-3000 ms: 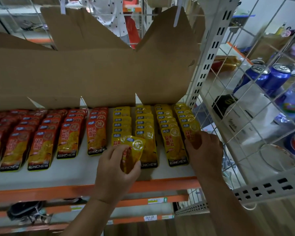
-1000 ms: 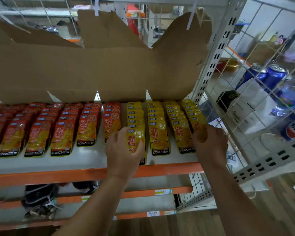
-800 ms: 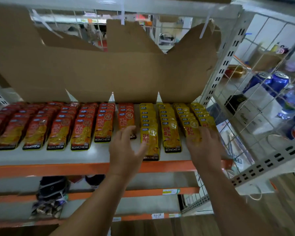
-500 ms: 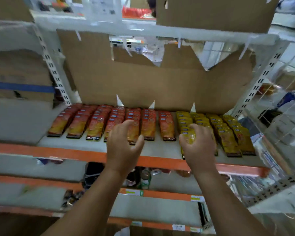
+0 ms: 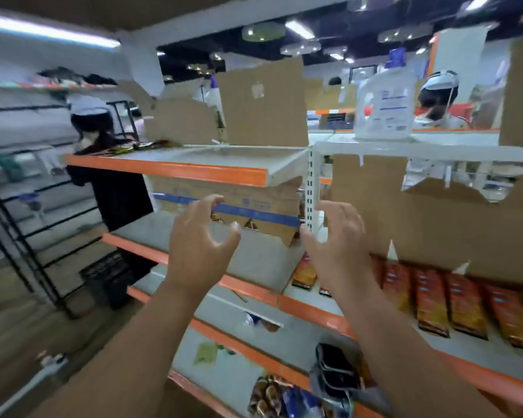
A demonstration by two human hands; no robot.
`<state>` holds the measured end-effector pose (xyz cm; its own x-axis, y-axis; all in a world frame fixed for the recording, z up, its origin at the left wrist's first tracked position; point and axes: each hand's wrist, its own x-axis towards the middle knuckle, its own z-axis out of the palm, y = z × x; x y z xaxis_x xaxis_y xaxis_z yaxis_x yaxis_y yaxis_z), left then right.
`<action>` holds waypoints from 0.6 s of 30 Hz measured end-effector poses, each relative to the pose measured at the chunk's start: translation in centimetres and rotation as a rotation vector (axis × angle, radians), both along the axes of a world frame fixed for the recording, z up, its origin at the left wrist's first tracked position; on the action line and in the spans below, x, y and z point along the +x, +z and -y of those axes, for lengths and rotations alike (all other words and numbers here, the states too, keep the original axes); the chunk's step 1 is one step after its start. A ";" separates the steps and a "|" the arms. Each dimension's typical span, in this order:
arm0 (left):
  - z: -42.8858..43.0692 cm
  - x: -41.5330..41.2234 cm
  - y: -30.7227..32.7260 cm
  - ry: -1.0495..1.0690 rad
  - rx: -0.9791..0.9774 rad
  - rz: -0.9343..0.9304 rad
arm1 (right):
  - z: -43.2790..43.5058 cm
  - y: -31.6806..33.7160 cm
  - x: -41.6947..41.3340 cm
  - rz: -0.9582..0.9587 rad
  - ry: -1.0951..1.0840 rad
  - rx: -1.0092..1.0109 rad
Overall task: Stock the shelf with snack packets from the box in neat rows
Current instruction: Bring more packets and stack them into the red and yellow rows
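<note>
The shelf had an orange front edge. A cardboard box with a blue stripe sat in its left bay. Red snack packets lay in rows on the right. The left hand and right hand hovered before the box, fingers loosely spread, holding nothing.
</note>
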<state>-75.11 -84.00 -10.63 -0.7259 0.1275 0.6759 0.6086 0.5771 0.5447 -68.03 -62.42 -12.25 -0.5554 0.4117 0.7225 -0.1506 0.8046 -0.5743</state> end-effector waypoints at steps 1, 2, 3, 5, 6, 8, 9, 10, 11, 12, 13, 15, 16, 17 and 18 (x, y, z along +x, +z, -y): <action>2.1 -1.0 1.5 0.022 -0.033 -0.016 | 2.0 1.5 -1.4 -0.028 0.040 0.013; 3.6 -1.9 2.8 0.038 -0.069 -0.031 | 3.3 2.9 -2.5 -0.047 0.071 0.028; 5.4 -2.8 4.2 0.053 -0.100 -0.046 | 4.9 4.5 -3.9 -0.054 0.104 0.039; 7.7 -4.6 6.5 0.065 -0.149 -0.041 | 6.8 7.3 -6.3 -0.040 0.175 0.057; 8.9 -5.7 7.6 0.084 -0.163 -0.027 | 7.7 8.7 -8.0 -0.028 0.213 0.081; 10.7 -8.2 9.5 0.122 -0.173 0.005 | 8.8 11.3 -11.3 0.008 0.282 0.143; 11.4 -9.4 10.3 0.131 -0.183 0.028 | 9.2 12.6 -12.9 0.044 0.311 0.170; 12.1 -10.7 11.0 0.138 -0.205 0.057 | 9.5 13.7 -14.5 0.092 0.337 0.198; 12.9 -12.3 11.8 0.156 -0.244 0.085 | 10.1 14.9 -16.5 0.141 0.356 0.222; 13.5 -13.7 12.5 0.175 -0.285 0.112 | 10.4 16.1 -18.2 0.192 0.367 0.241; 14.2 -15.3 13.2 0.200 -0.325 0.136 | 10.9 17.3 -20.2 0.236 0.380 0.256; 15.2 -18.0 14.6 0.233 -0.391 0.175 | 11.6 19.2 -23.7 0.325 0.377 0.325; 15.8 -19.9 15.4 0.251 -0.414 0.178 | 12.1 20.1 -26.0 0.357 0.377 0.372; 16.2 -21.4 16.0 0.262 -0.428 0.178 | 12.3 21.0 -27.9 0.377 0.375 0.415; 16.7 -23.4 16.8 0.277 -0.432 0.178 | 12.7 21.9 -30.1 0.395 0.384 0.441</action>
